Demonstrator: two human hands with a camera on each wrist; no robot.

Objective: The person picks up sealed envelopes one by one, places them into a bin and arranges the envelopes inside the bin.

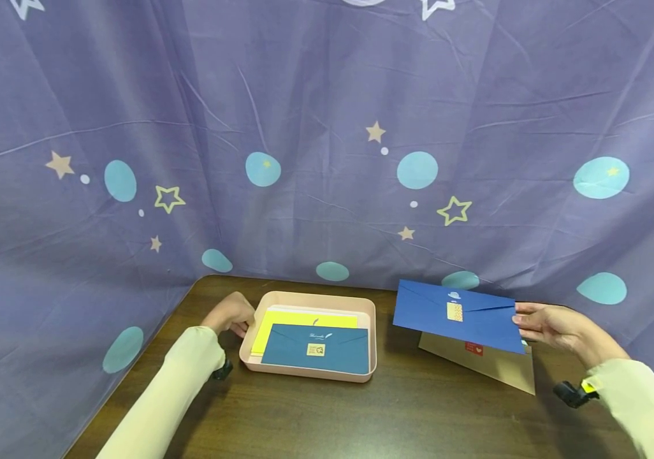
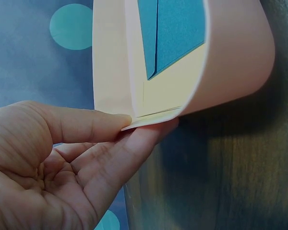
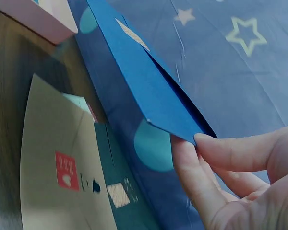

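Presently pinching blue envelope (image 1: 472, 323) by its right edge in right hand (image 1: 553, 328), with thumb and fingers on opposite faces. Held aloft at far right, tilted, above kraft envelope (image 1: 496, 366) and apart from it in the right wrist view; cannot tell whether touching curtain (image 1: 315, 95) behind. Partly under kraft envelope: dark green envelope (image 3: 134, 211). At left, gripping pink tray (image 1: 315, 301) by its left rim in left hand (image 1: 231, 312), with thumb and fingers on opposite sides of the wall. Inside tray: teal envelope (image 1: 341, 354) on top, toward the near right; yellow envelope (image 1: 289, 317) beneath, showing along far and left edges. Between tray's right wall and kraft envelope, strip of table (image 1: 327, 414) wood. On near side, broader stretch of wood, with room to move. Tighter at far side: far rim of tray close to table's far edge, curtain just beyond.
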